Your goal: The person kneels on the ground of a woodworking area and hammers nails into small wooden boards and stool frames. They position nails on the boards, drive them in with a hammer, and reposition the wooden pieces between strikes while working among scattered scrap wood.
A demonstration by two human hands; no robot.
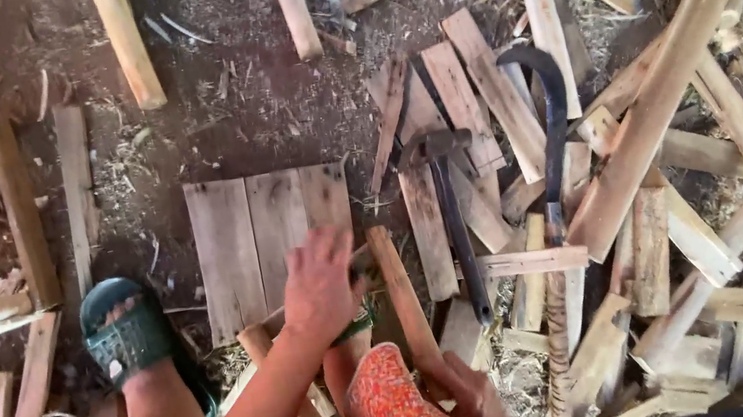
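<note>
Fingers of the left hand point(319, 288) press, spread, on a slat point(404, 299) running 12 to 6; right hand point(474, 402) grips its near end; hammer point(455, 225) lies at 3.

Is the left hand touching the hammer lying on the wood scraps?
Apart. The head view shows the left hand resting by the flat board panel, with a slanted wooden stick and bare ground between it and the hammer.
</note>
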